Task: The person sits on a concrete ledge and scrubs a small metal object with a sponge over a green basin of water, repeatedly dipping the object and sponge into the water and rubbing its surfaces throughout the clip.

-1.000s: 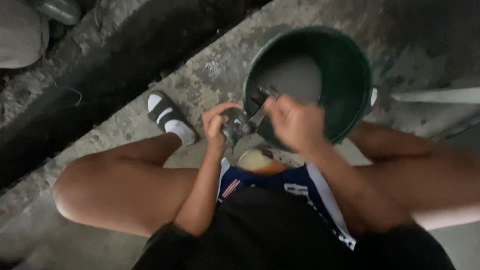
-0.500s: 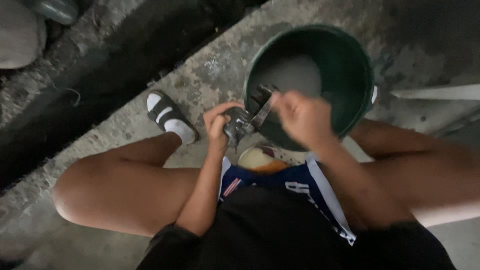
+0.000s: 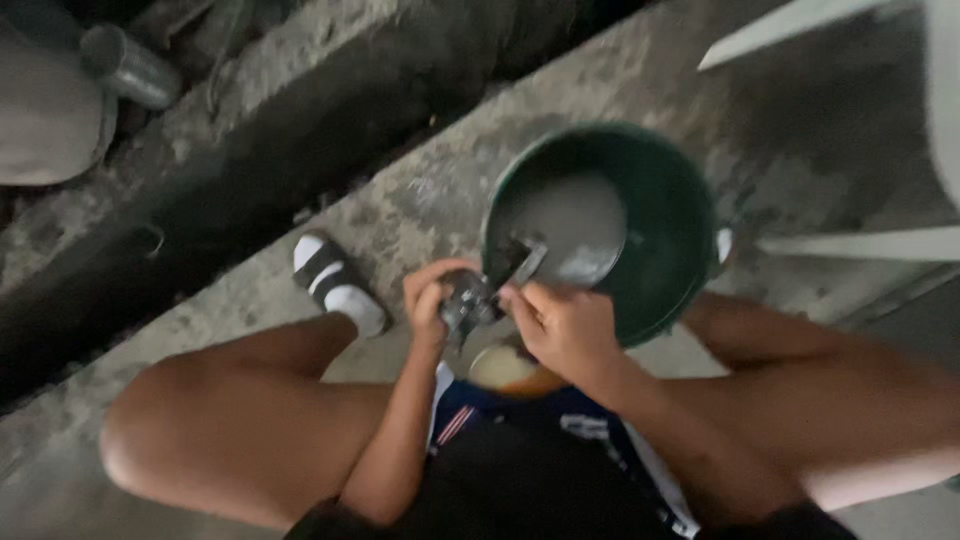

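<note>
Here, metal part (image 3: 470, 297) in both hands' grip, touching green bucket (image 3: 690, 230) rim

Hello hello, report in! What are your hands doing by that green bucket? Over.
Left hand and right hand both grip a small dark metal part. Held at the green bucket rim, over murky water. Nothing in the way.
</note>
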Available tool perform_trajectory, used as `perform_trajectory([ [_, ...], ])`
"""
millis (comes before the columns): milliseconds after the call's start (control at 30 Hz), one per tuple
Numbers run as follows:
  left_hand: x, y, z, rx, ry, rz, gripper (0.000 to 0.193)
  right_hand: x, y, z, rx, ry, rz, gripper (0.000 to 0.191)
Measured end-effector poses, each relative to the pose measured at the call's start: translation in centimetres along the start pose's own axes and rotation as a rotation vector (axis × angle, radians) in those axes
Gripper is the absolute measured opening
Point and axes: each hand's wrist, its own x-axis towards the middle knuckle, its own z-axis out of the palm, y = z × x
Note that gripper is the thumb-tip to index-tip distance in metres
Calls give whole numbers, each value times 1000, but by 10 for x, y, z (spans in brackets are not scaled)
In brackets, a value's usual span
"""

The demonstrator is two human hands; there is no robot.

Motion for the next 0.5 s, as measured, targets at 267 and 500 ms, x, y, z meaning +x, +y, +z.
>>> perform_trajectory([
  [267,5,12,0,-91,-41,-128,43,-1,2,11,-126,-61,109,34],
  [500,4,-1,-3,-46,-25,-128,43,5,-1,8,-100,18,181,34],
])
